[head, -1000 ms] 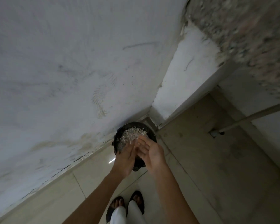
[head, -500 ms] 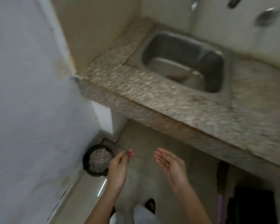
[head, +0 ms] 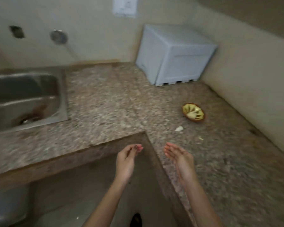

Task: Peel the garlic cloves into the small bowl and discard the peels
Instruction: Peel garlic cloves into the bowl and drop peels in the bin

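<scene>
Left hand: in front of the counter's inner corner, fingers loosely curled, holding nothing.
Right hand: just over the counter's front edge, palm turned inward, fingers straight, empty; the two hands are apart.
Counter: speckled stone, L-shaped, running left to the sink and right along the side wall.
White bit: lies alone on the counter between the right hand and the bowl. Too blurred to tell whether it is a clove or a peel.
Scrap: a small pale fleck near the white bit, probably peel.
Bowl: near the counter's right edge by the wall, with pale cloves inside.
Step in hand: likely reaching back for what is left on the counter.
Doing it well: pinch the white bit with the fingertips and check it. If it is a clove, peel it over the counter and drop it in the bowl. Sweep the scrap into a cupped palm rather than flicking it.
Sink: steel, at the counter's left end.
Box: grey, in the far corner.
</scene>
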